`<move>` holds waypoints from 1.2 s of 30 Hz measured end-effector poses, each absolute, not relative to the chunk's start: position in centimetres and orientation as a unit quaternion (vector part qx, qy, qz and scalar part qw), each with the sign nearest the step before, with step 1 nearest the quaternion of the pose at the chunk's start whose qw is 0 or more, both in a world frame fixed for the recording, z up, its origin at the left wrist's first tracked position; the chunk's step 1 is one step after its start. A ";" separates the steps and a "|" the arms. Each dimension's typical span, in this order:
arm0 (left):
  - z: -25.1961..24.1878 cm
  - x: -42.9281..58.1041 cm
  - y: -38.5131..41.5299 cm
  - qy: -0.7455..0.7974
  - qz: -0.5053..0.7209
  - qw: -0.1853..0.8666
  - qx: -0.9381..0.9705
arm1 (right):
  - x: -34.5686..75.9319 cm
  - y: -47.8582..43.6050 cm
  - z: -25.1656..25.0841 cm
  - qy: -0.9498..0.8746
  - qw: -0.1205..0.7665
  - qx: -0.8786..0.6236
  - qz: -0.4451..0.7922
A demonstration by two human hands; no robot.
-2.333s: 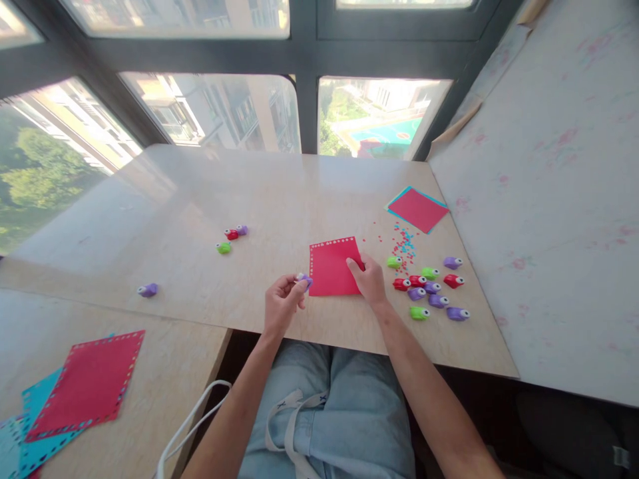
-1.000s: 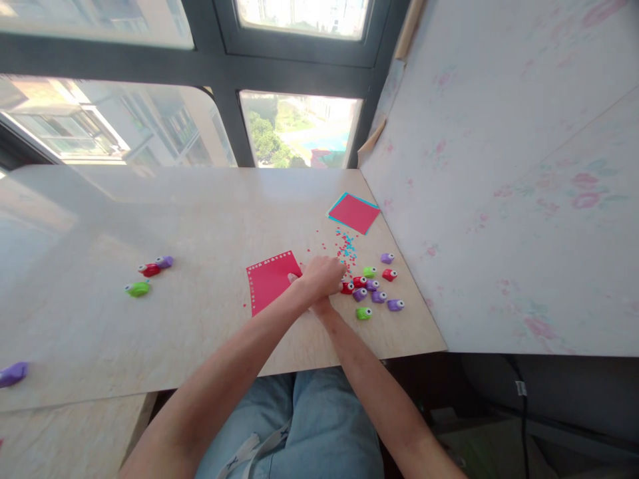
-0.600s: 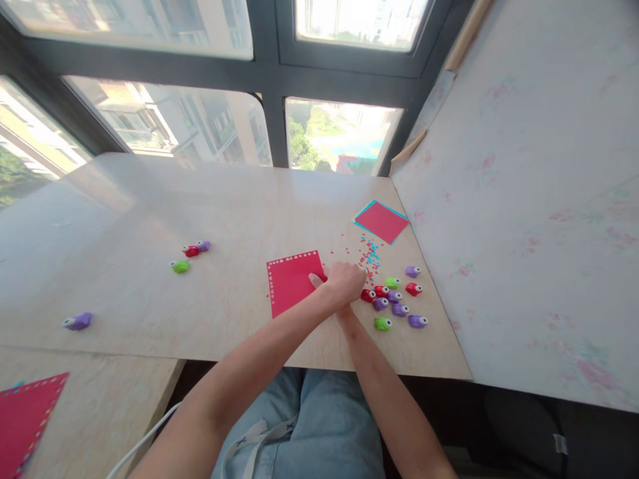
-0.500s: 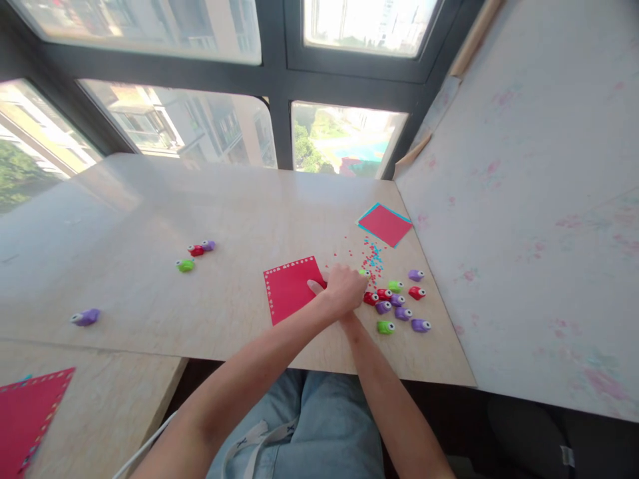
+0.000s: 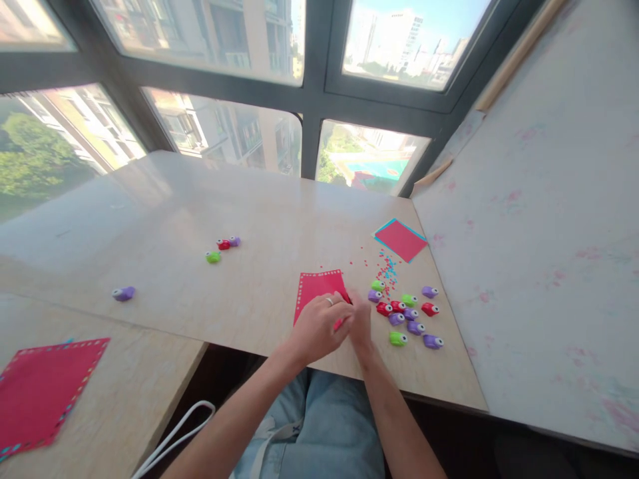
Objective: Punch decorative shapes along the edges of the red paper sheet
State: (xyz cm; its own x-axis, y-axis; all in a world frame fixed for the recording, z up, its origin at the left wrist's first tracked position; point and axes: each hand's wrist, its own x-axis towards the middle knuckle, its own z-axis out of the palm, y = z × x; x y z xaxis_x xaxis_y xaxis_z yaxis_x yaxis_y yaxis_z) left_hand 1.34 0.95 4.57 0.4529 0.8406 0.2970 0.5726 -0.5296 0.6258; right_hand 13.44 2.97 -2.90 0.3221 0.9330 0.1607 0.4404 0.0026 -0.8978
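Observation:
My left hand (image 5: 322, 324), with a ring on one finger, is closed over the lower right part of a red sheet (image 5: 319, 286) that has small punched holes along its top and left edges. My right hand (image 5: 360, 319) is closed at the sheet's right edge, against the left fingertips. A small dark red bit shows between the hands, too hidden to name. Just right of my right hand lie several small craft punches with eye-like knobs, among them a purple one (image 5: 375, 296), a green one (image 5: 398, 338) and a red one (image 5: 430, 309).
Red and blue confetti (image 5: 387, 269) lies behind the punches, near stacked coloured sheets (image 5: 402, 239) by the wall. Left on the table are a red punch (image 5: 223, 244), a green one (image 5: 213, 257) and a purple one (image 5: 123, 293). Another punched red sheet (image 5: 50, 392) lies lower left.
The view has shifted, so the table items appear further right. My left hand has drawn back from over my right hand onto the sheet. A purple punch now shows beside the green one.

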 end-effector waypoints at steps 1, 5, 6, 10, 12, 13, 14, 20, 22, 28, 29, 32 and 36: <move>4.1 0.5 0.5 0.441 0.333 0.233 0.800 | 14.2 2.5 -2.8 -0.529 0.477 -0.660 0.240; 1.3 -3.3 -0.8 0.554 0.395 0.217 0.700 | 15.9 0.7 -2.5 -0.445 0.541 -0.708 0.091; 0.5 -4.0 -0.9 0.587 0.379 0.201 0.686 | 15.9 0.3 -2.5 -0.425 0.557 -0.708 0.091; -1.8 -5.3 -0.2 0.648 0.293 0.131 0.691 | 15.9 -0.6 -2.7 -0.377 0.599 -0.688 0.159; -2.2 -5.0 0.9 0.640 0.267 0.112 0.712 | 15.9 -0.7 -2.8 -0.371 0.603 -0.682 0.183; -2.2 -4.6 1.6 0.631 0.256 0.108 0.724 | 15.9 -0.7 -2.9 -0.370 0.603 -0.681 0.190; -2.1 -4.3 2.5 0.623 0.247 0.107 0.734 | 15.9 -0.7 -2.9 -0.369 0.602 -0.679 0.198; -2.4 -2.6 7.8 0.591 0.214 0.112 0.769 | 16.1 -1.7 -3.5 -0.345 0.614 -0.675 0.221; -3.0 -2.1 8.9 0.585 0.202 0.107 0.778 | 16.2 -2.0 -3.9 -0.319 0.639 -0.660 0.234; -4.6 1.3 10.7 0.502 0.140 0.108 0.846 | 16.1 -2.4 -4.5 -0.235 0.698 -0.632 0.241; -4.7 2.1 11.0 0.478 0.133 0.115 0.860 | 16.0 -2.4 -4.4 -0.221 0.704 -0.630 0.242; -4.9 4.2 11.8 0.432 0.129 0.123 0.884 | 16.0 -2.4 -4.0 -0.186 0.723 -0.616 0.253; -4.6 5.3 11.8 0.453 0.180 0.142 0.861 | 16.1 -2.4 -4.1 -0.203 0.718 -0.612 0.263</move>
State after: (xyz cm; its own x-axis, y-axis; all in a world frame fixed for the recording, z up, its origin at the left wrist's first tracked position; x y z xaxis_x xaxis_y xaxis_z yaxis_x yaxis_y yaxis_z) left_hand 5.31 11.80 -4.65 0.5241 0.8320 0.1818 0.7300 -0.5489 0.4072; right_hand 16.06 -2.44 -4.07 0.7791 0.6261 -0.0309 -0.1293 0.1122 -0.9852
